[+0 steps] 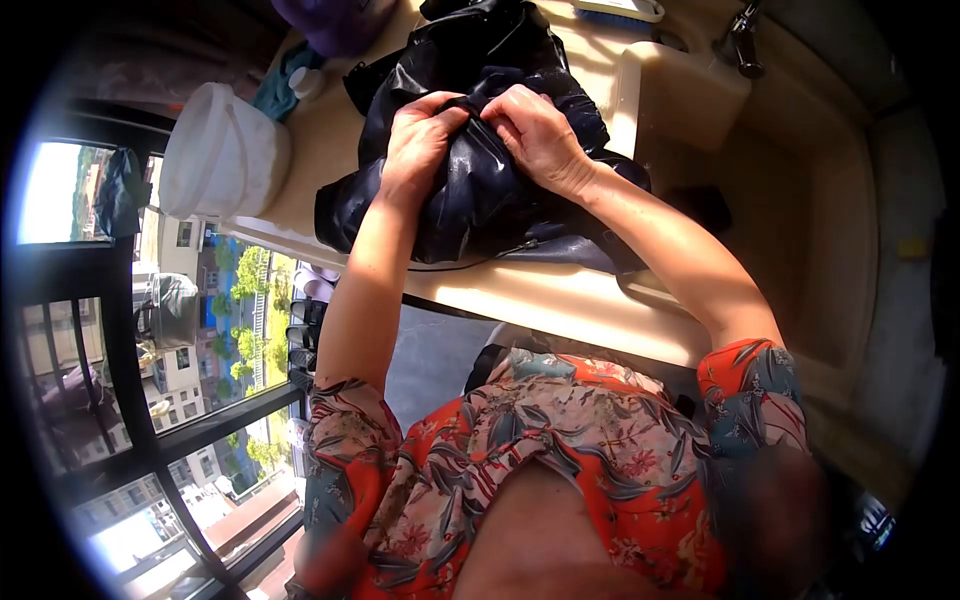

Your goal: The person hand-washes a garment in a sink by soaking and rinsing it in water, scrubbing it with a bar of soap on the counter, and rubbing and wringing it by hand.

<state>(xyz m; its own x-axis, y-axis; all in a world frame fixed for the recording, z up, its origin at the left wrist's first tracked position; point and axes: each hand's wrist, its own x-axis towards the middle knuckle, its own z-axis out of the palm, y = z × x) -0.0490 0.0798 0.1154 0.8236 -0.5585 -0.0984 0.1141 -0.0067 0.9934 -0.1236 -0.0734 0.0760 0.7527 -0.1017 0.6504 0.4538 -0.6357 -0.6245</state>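
Note:
A dark, shiny wet garment [470, 200], probably a jacket, lies bunched on the pale counter beside the sink. My left hand [422, 140] is closed on a fold of it, thumb and fingers pinched together. Just to the right, my right hand [535, 135] grips another fold with its fingers curled in. Both hands sit close together near the middle of the bundle, and dark cloth shows between them. The fingertips are partly hidden in the folds. A thin cord or edge of the garment trails along its near side.
A white bucket [222, 155] stands at the left, with a teal cloth [277, 97] and a purple container [335, 22] behind it. On the right is the sink basin [840, 230] with a tap [741, 45]. A brush [620, 12] lies at the back. Windows [240, 320] are on the left.

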